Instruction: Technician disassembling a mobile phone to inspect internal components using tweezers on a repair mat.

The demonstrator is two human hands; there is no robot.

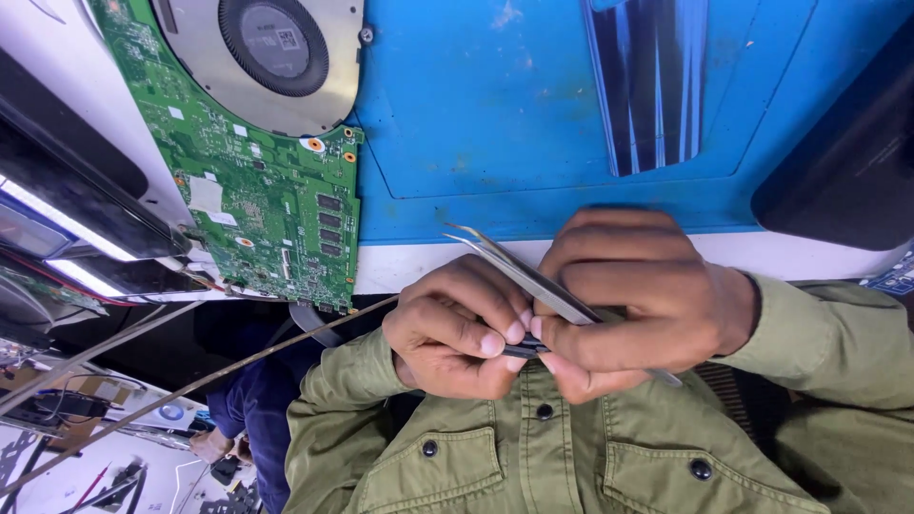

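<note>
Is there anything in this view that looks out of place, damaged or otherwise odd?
Mostly no. The green circuit board with its fan lies only partly on the blue mat, its lower edge overhanging the bench edge. The mat shows scuffs. Both hands, left and right, hold tweezers close to the chest.

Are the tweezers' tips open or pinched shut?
Open. The tweezers end in two separate tips with a visible gap, pointing toward the circuit board; the right hand holds them.
</note>
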